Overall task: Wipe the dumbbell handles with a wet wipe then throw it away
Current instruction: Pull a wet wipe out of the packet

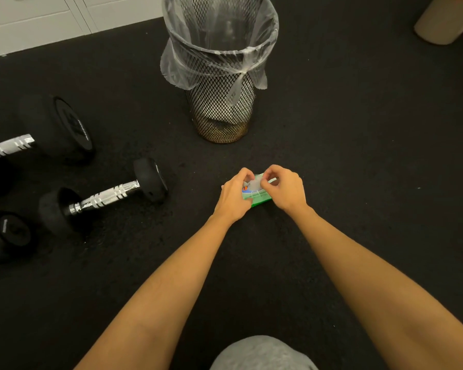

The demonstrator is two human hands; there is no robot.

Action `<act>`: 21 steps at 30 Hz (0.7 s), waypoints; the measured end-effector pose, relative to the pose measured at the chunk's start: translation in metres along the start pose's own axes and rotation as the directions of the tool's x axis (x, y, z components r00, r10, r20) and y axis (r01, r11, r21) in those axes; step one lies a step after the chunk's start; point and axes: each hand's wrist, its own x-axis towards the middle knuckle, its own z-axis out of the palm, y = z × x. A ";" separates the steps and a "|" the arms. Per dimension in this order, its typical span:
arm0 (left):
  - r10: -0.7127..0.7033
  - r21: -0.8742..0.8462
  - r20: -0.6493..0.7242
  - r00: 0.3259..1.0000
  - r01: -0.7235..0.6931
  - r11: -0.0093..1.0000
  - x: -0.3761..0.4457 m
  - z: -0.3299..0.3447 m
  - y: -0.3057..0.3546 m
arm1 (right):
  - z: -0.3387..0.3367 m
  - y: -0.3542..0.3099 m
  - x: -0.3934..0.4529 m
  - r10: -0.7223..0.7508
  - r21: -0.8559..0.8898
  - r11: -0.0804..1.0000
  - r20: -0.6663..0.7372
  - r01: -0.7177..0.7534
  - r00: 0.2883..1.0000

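Observation:
A green wet wipe pack (pixel 259 197) lies on the black floor in front of me. My left hand (pixel 234 197) holds its left side. The fingers of my right hand (pixel 285 188) pinch at the pale flap on top of the pack. A small dumbbell (pixel 104 197) with a chrome handle lies to the left. A larger dumbbell (pixel 38 134) sits further left and behind it. A black mesh bin (pixel 222 76) lined with a clear bag stands beyond the pack.
Another black dumbbell head (pixel 8 233) lies at the left edge. White cabinet doors (pixel 38 20) run along the back left. A cream cylinder (pixel 444 20) rests at the top right. My grey-clad knee (pixel 262 353) is at the bottom.

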 end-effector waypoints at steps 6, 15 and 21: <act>-0.033 0.020 0.003 0.999 0.033 0.999 -0.004 0.002 -0.003 | 0.003 0.009 -0.004 0.186 0.339 0.927 -0.044 -0.161 0.982; -0.053 -0.078 -0.103 0.993 0.045 0.996 -0.012 -0.009 -0.017 | -0.004 -0.020 -0.003 0.165 0.509 0.856 -0.108 -0.088 0.980; -0.074 -0.298 -0.257 0.963 -0.006 0.955 -0.028 -0.034 -0.002 | 0.013 -0.050 0.002 0.036 0.544 0.839 -0.061 0.003 0.998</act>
